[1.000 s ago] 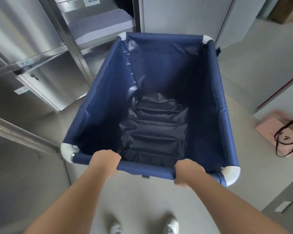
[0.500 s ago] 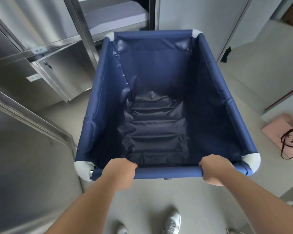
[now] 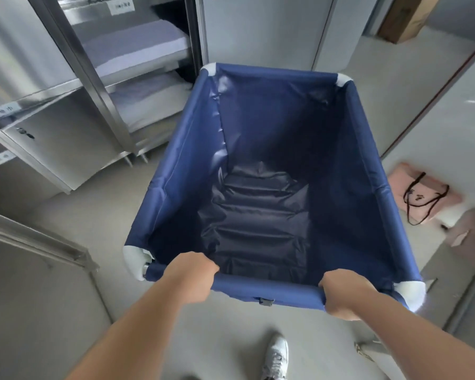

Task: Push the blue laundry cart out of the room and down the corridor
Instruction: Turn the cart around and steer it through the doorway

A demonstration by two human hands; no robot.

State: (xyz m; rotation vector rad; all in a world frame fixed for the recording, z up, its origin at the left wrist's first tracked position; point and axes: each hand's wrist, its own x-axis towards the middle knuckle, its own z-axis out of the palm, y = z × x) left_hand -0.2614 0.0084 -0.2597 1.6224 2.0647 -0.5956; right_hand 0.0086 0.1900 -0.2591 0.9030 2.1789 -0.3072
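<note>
Your left hand is clenched over the near rail of the blue laundry cart, toward its left corner, and your right hand is clenched on the same rail close to the right corner. Both arms reach in from 6 o'clock. The cart fills the middle of the view, its dark liner bare inside, white caps at all four corners. It stands on the grey floor. At 10 o'clock a steel cabinet stands near the cart's left side, with folded linen on open shelves at 11 o'clock. At 3 o'clock a pink bag with dark straps lies by the wall. Your white shoe shows at 6 o'clock.
</note>
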